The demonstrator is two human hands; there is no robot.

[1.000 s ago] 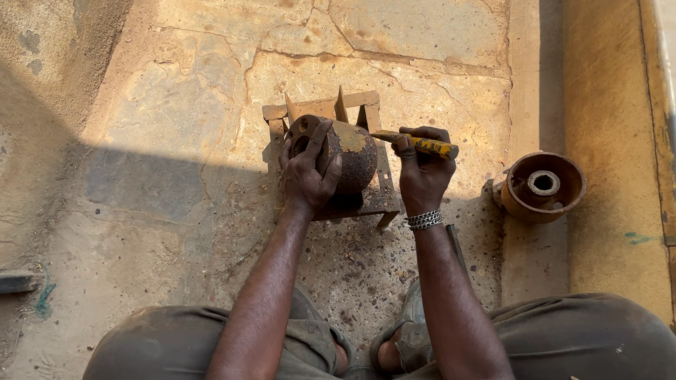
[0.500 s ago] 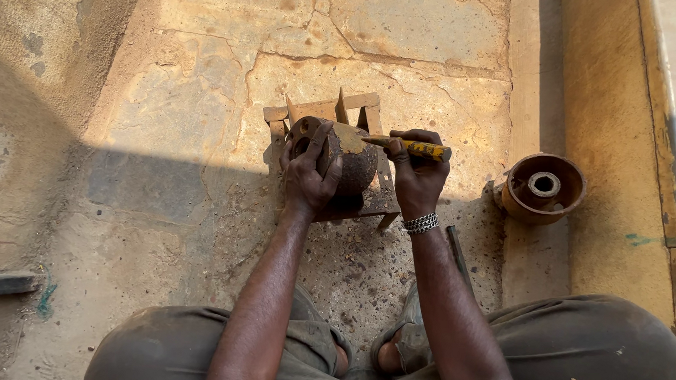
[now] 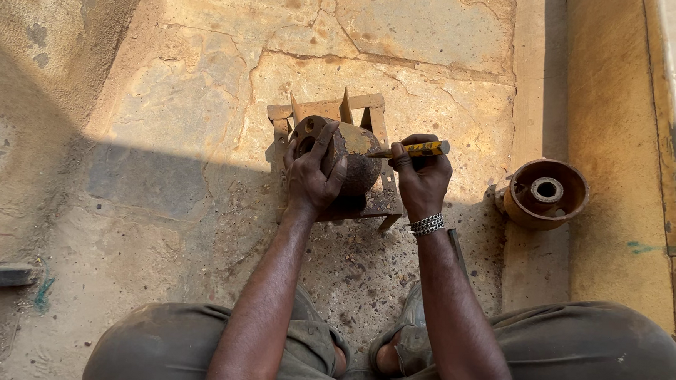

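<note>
1. The person sat cross-legged on the cracked, stained concrete floor (image 3: 204, 90), both forearms reaching forward to a small welded metal frame with upright tabs (image 3: 334, 109) that stood on the floor just ahead of the knees, half in sun and half in shadow.

2. The rusty, dark, rounded metal housing (image 3: 355, 156) lay on its side within that frame. The left hand (image 3: 312, 173) was clasped over its near end, fingers spread across the curved surface, pinning it down.

3. The right hand (image 3: 423, 179), a metal bracelet (image 3: 427, 223) at its wrist, was closed around a yellow-handled, slim tool (image 3: 417, 149), held roughly level with its tip touching the housing's upper right side. Whether the tip sat in a groove or on bare metal could not be told.

4. Risk, slip: the housing was round and the tool met it at a shallow angle, so hard pressure could probably skate the tip across the curve toward the left fingers close beside it.

5. Risk, roll: the housing appeared held only by the palm and the frame tabs; a sideways push might have turned it or shifted the frame on the gritty floor.

6. Risk, debris: rust flakes could have flown up toward the face directly above.

7. A rust-brown flanged metal pulley with a central hub (image 3: 546, 193) stood well apart near the floor's right edge, clear of both hands.
</note>
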